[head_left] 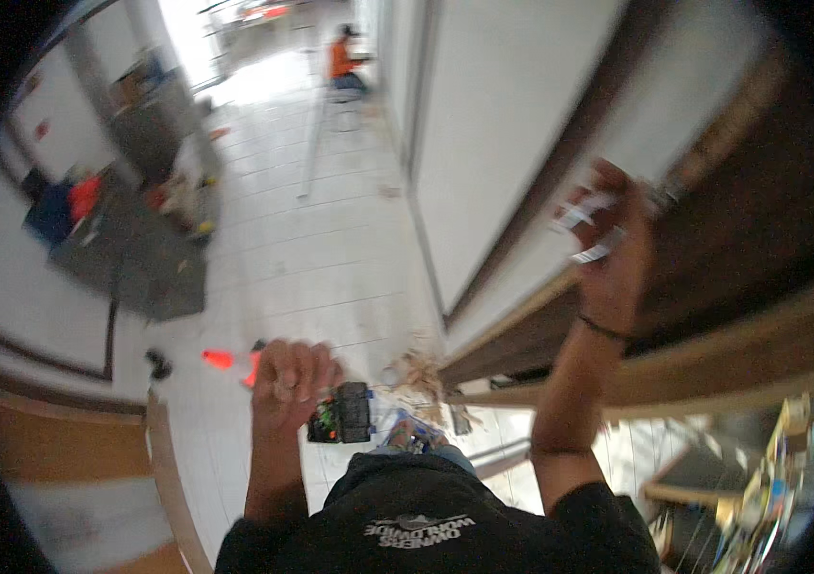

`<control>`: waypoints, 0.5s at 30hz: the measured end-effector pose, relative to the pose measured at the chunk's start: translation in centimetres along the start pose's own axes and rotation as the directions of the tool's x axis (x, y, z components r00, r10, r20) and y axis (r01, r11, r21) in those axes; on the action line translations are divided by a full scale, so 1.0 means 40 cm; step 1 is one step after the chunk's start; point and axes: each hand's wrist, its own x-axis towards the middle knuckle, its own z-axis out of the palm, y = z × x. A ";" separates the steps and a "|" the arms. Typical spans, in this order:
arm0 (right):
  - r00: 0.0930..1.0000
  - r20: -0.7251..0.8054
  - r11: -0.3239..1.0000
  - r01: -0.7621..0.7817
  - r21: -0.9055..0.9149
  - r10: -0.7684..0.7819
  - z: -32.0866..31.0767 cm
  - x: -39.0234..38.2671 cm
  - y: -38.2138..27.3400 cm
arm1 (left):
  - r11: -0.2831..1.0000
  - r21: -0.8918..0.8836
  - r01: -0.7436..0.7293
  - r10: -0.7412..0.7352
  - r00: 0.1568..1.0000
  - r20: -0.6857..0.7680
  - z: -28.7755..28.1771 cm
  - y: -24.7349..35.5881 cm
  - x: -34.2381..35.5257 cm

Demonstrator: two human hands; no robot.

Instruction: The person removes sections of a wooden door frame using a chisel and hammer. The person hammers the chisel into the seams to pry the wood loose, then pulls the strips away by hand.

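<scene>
My right hand [610,230] is raised in front of the dark brown door [751,230] on the right. Its fingers are closed around shiny silver metal pieces [591,230], too smeared by motion for me to name their kind. Close beside that hand, a small metal fitting [663,195] shows on the door. My left hand [298,381] hangs at the lower middle, above the floor, with its fingers curled in. Whatever lies inside that curl, if anything, is hidden. A dark band circles my right wrist.
An open black toolbox [355,413] stands on the tiled floor near my feet, by wood shavings [417,378]. An orange-red object [220,359] lies left of it. A grey cabinet [163,277] holds things at left. Far off, a person in orange [342,62] sits on a stool.
</scene>
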 end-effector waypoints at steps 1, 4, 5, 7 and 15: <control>0.998 0.066 0.999 -0.006 0.051 0.002 -0.001 0.006 0.003 | 0.994 0.070 0.081 -0.073 0.990 -0.117 -0.035 -0.038 -0.039; 0.983 0.184 0.985 -0.013 0.174 -0.020 -0.039 0.039 -0.041 | 0.825 0.412 0.386 -0.149 0.853 -0.501 -0.194 -0.186 -0.212; 0.988 0.153 0.985 -0.003 0.173 -0.024 -0.037 0.041 -0.057 | 0.795 0.309 0.523 -0.224 0.725 -0.651 -0.209 -0.224 -0.253; 0.988 0.150 0.982 0.012 0.186 -0.040 -0.042 0.053 -0.068 | 0.667 0.188 0.721 -0.347 0.524 -0.778 -0.277 -0.275 -0.379; 0.971 0.214 0.992 0.089 0.087 -0.106 -0.007 0.081 -0.113 | 0.052 -0.042 0.998 -0.394 -0.018 -0.919 -0.503 -0.307 -0.811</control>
